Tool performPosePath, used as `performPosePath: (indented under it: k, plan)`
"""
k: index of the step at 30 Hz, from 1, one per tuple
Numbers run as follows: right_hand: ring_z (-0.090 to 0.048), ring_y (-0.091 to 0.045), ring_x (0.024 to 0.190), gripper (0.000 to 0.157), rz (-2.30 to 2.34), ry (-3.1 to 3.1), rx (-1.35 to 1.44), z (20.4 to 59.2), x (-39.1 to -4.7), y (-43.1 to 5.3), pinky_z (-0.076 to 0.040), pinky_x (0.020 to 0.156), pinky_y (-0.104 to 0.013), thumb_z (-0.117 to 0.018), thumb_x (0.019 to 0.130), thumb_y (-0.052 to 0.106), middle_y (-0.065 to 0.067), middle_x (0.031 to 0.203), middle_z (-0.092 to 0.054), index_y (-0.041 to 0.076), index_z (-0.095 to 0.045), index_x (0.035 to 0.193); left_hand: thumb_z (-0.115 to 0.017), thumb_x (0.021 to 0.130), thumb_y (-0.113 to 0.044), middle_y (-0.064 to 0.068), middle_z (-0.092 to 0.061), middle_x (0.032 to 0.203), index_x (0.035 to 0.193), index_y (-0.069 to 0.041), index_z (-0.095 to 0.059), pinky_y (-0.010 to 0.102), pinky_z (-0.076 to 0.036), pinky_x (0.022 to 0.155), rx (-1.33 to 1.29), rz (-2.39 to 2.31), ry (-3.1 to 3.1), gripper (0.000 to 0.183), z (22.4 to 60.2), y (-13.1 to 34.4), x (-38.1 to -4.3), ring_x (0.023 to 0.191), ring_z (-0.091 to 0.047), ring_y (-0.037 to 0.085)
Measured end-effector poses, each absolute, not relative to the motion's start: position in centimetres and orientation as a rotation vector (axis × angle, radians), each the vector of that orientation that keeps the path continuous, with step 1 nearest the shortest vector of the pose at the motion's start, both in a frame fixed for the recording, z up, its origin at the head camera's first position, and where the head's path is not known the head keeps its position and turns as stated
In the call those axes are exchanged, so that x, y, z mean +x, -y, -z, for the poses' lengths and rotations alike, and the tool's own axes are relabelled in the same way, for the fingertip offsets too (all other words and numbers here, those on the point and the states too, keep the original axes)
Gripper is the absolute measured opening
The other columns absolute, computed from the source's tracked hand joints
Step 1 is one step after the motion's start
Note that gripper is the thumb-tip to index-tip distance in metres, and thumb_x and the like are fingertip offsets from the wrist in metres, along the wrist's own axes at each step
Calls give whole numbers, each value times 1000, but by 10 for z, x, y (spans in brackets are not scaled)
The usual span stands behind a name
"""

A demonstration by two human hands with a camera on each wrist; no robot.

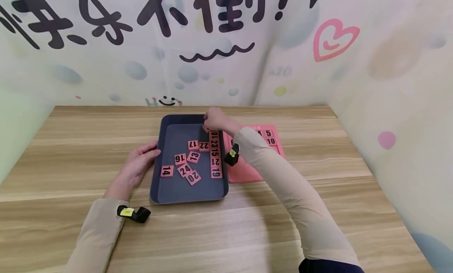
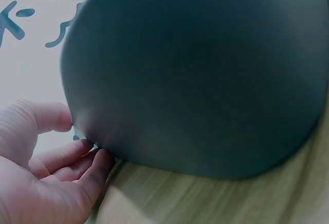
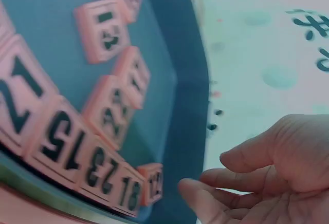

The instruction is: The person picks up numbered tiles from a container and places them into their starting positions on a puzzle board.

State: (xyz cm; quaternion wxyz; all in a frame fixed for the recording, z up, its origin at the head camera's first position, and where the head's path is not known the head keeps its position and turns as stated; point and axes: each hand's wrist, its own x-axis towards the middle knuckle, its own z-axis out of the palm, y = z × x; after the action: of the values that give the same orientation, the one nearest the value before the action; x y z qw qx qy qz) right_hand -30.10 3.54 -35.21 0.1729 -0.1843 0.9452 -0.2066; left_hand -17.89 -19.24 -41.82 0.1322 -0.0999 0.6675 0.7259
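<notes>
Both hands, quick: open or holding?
Left hand: holding the dark blue-grey rectangular tray by its left edge.
Right hand: open, empty, at the tray's far right corner.

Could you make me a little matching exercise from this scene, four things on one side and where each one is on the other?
Things:
1. left hand
2. tile 14
3. tile 19
4. pink board

Places:
A. just right of the tray
B. inside the tray, at the near end of a column of tiles
C. at the tray's left edge
D. inside the tray, apart from the other tiles

Right pairs: 1-C, 2-D, 3-B, 4-A
</notes>
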Motion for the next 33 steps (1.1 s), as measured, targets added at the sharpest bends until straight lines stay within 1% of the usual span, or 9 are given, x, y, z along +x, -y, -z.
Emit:
performPosePath:
  k: [1, 3, 6, 9, 13, 20, 28, 31, 33]
  plan:
    - [-15, -8, 45, 32, 598, -2687, -508, 350, -302, -36, -19, 48, -22, -45, 89, -3, 0, 56, -35, 4, -44, 57, -50, 95, -6, 19, -23, 151, 145, 4, -24, 27, -29, 109, -288, -2110, -1939, 57, 418, 193, -179, 128, -38, 14]
    - [-10, -9, 47, 38, 603, -2674, -478, 347, -304, -36, -14, 48, -23, -42, 88, -4, 1, 55, -16, 9, -26, 57, -49, 95, -6, 19, -23, 151, 145, 5, -24, 26, -29, 108, -286, -2109, -1943, 57, 417, 194, -179, 127, -39, 13]
    - [-9, -9, 46, 42, 652, -2641, -437, 347, -305, -33, -14, 46, -23, -41, 87, -5, 4, 51, -13, 12, -23, 54, -49, 95, -5, 19, -23, 151, 145, 5, -23, 25, -30, 108, -287, -2105, -1943, 57, 417, 194, -179, 127, -39, 13]
    - [-13, -9, 42, 42, 662, -2627, -383, 349, -306, -27, -17, 43, -22, -42, 88, -4, 4, 48, -17, 12, -27, 52, -49, 95, -5, 19, -22, 151, 145, 4, -23, 25, -30, 108, -292, -2097, -1944, 57, 418, 194, -179, 131, -36, 16]
    - [-24, -9, 37, 40, 545, -2663, -328, 355, -309, -18, -24, 40, -21, -43, 88, -2, 3, 45, -28, 11, -40, 50, -48, 96, -6, 18, -22, 152, 146, 4, -22, 27, -28, 109, -297, -2091, -1944, 57, 418, 193, -178, 135, -29, 21]
    - [-33, -9, 43, 29, 335, -2742, -316, 362, -310, -15, -28, 43, -20, -49, 87, -1, -2, 60, -44, 9, -49, 60, -49, 96, -8, 16, -22, 152, 146, 2, -23, 29, -26, 110, -301, -2075, -1948, 57, 416, 192, -177, 136, -28, 22]
    - [-32, -10, 48, 23, 314, -2762, -306, 363, -307, -11, -27, 43, -21, -54, 90, 8, -3, 68, -42, 9, -46, 68, -49, 96, -7, 17, -22, 152, 146, 3, -23, 29, -27, 110, -299, -2082, -1949, 57, 416, 192, -177, 136, -28, 22]
    - [-30, -10, 46, 20, 372, -2765, -311, 363, -306, -10, -26, 42, -21, -55, 88, 6, -3, 66, -41, 9, -46, 71, -49, 96, -6, 17, -22, 152, 146, 3, -23, 28, -27, 110, -304, -2089, -1944, 57, 416, 192, -177, 135, -30, 20]
    - [-24, -10, 45, 25, 391, -2773, -331, 364, -308, -11, -23, 42, -22, -53, 86, 2, -2, 61, -34, 9, -41, 65, -49, 96, -6, 18, -22, 152, 145, 4, -24, 28, -28, 109, -307, -2095, -1942, 57, 416, 192, -177, 132, -34, 17]
